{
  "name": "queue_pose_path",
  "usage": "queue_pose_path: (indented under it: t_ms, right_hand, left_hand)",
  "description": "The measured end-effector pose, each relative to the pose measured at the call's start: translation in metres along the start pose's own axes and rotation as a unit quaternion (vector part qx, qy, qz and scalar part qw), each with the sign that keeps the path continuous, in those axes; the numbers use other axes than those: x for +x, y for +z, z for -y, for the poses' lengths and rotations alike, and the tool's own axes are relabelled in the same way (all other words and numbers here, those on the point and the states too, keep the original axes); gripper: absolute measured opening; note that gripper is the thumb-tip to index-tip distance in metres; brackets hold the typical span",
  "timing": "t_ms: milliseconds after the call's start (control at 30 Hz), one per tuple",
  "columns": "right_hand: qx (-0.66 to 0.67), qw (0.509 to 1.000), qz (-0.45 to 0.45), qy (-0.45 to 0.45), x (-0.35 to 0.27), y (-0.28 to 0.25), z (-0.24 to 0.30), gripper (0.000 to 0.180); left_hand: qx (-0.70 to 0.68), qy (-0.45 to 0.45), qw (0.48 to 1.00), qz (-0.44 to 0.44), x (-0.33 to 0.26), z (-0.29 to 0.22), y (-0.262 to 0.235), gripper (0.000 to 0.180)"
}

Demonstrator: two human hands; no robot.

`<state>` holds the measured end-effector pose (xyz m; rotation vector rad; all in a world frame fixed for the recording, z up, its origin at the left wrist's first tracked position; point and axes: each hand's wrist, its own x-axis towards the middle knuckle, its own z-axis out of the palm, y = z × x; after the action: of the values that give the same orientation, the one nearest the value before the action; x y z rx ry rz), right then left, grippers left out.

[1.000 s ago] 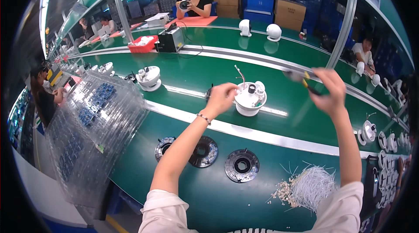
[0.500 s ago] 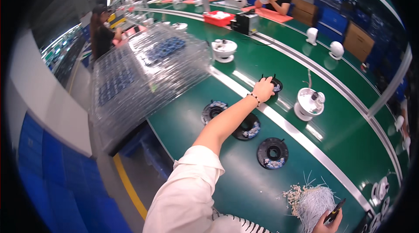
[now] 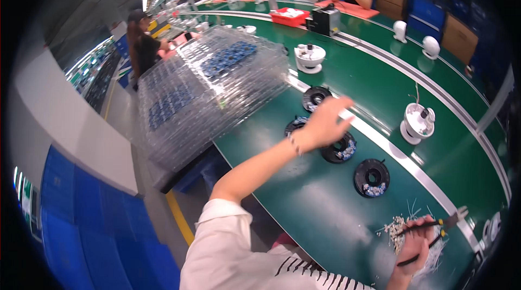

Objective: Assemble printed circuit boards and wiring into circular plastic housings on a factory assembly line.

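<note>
My left hand is open, fingers apart with nothing in them, over a group of black ring-shaped bases with small circuit boards. One black base lies beyond it by the metal rail. A second base shows partly beside my wrist, and a third lies under my hand. Nearer to my right sits another base, untouched. My right hand grips cutting pliers with black and yellow handles, jaws pointing right. Beneath that hand is a pile of thin white wires with small pale connectors.
Clear plastic trays with blue boards are stacked at the left. Beyond the metal rail, a green conveyor carries white lamp-like units. A red bin stands farther back. People work across the line and at the far left.
My left hand has let go of a black base, which now lies farther left by the rail, and drawn back toward me. My right hand has lifted the pliers into fuller view.
</note>
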<state>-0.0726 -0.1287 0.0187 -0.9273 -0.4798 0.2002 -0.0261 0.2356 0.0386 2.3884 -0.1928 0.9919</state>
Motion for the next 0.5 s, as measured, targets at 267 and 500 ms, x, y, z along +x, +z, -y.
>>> queue_pose_path:
  t_ms: [267, 500]
  right_hand:
    - [-0.091, 0.994, -0.025, -0.059, -0.011, 0.032, -0.05, 0.056]
    - [-0.107, 0.973, -0.102, -0.18, -0.008, -0.013, -0.035, 0.051]
  left_hand:
    - [-0.115, 0.103, 0.987, 0.043, -0.101, -0.107, -0.007, 0.029]
    - [-0.136, -0.082, 0.979, -0.129, -0.155, -0.126, -0.071, 0.02]
